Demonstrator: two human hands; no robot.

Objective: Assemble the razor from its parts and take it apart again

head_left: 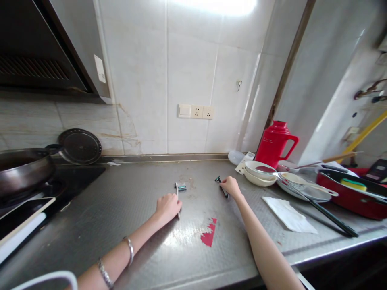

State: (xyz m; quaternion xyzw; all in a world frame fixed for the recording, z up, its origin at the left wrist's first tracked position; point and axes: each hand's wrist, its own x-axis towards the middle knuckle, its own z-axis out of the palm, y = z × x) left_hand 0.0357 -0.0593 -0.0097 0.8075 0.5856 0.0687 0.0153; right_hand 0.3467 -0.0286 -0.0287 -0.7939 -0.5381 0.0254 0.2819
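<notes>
My left hand (168,207) is closed around a thin white piece (177,192), seen edge-on and partly hidden by the fingers. Against its far right side are teal and dark razor cartridges (182,188); whether they are joined to it I cannot tell. Farther right, my right hand (231,186) pinches a razor (226,194) by its dark handle, close to the countertop. The razor head points away and to the left, and the fingers cover the handle's middle. A torn red scrap (208,233) lies on the metal countertop (133,229) between my forearms.
At right stand a red thermos (273,143), stacked bowls (260,177), a white card (244,163), a folded napkin (288,214) and a red pan (347,197) with a sponge (353,184). A pot (26,169) sits on the stove at left, beside a round dark lid (80,147).
</notes>
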